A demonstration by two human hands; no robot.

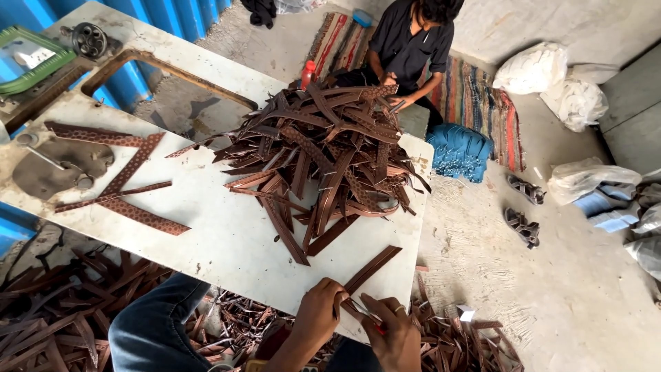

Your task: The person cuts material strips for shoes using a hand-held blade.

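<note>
while left hand (318, 310) fingers pinch brown strap (368, 270) end, right hand (392, 329) fingers grip red-handled tool (368, 318), table (227, 241) edge

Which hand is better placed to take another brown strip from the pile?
Probably the left hand: it is nearer the pile of strips. The right hand seems to hold a small red-handled tool.

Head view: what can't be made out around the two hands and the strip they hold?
- Tool in right hand: too small, fingers cover it.
- Brown strip: near end hidden behind left hand.
- Strip pile: lower layers buried.
- Both forearms: cut off by the bottom edge.
</note>
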